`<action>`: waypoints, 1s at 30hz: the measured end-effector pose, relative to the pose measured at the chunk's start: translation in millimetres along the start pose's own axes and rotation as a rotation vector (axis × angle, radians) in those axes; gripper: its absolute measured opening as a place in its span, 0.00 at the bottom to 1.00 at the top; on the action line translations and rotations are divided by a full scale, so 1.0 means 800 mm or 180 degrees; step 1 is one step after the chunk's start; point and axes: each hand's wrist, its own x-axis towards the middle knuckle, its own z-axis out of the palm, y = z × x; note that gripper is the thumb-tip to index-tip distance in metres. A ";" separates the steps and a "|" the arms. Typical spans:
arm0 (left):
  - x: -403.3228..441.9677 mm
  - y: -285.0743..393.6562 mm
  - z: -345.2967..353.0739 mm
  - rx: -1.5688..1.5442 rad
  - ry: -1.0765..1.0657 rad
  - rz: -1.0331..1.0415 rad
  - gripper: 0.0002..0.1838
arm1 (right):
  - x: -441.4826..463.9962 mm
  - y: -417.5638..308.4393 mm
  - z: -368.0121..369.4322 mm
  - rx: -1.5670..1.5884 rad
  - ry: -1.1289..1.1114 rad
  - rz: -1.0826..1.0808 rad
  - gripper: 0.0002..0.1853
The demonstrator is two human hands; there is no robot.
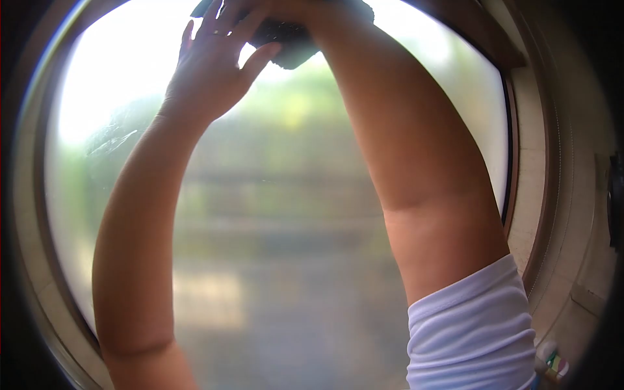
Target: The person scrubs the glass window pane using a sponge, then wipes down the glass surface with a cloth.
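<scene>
Both my arms reach up against a large window pane (279, 214). A dark, rough-edged cloth (291, 51) lies against the glass at the top of the view. My right hand (286, 10) is over this cloth and holds it to the pane, its fingers partly cut off by the upper edge. Beside it, my left hand (214, 62) is spread toward the glass, with a ring on one finger. The left thumb overlaps the cloth's left side. Whether the left palm presses on the pane cannot be made out.
A dark brown window frame (513, 143) borders the glass, with pale tiled wall (530, 169) at the right. Whitish streaks (114, 140) mark the pane at left. A small colourful item (556, 364) sits low on the right. Blurred greenery shows through the glass.
</scene>
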 end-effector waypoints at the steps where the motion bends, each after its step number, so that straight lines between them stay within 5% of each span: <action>1: -0.005 -0.012 0.011 0.0245 0.0193 0.0089 0.32 | -0.001 0.011 -0.014 0.0002 0.0036 0.0028 0.24; 3: -0.013 -0.020 0.036 0.0735 0.0601 0.0282 0.28 | -0.014 0.048 -0.045 -0.0038 0.0116 0.0126 0.23; 18: 0.059 0.214 0.073 0.0503 -0.0114 0.0580 0.26 | -0.204 0.365 -0.273 -0.0765 0.0649 0.0845 0.23; 23: 0.072 0.226 0.102 0.0739 -0.0046 0.0380 0.26 | -0.231 0.415 -0.284 -0.0761 0.0754 0.0929 0.22; 24: 0.054 0.155 0.151 0.0677 0.0003 0.0391 0.27 | -0.211 0.420 -0.234 -0.0753 0.0722 0.0937 0.22; 28: 0.050 0.237 0.126 0.0399 -0.0578 -0.0113 0.33 | -0.236 0.442 -0.230 -0.0731 0.0793 0.0930 0.22; 30: 0.047 0.197 0.186 0.0325 -0.0012 0.0290 0.29 | -0.249 0.452 -0.226 -0.0730 0.0843 0.0921 0.22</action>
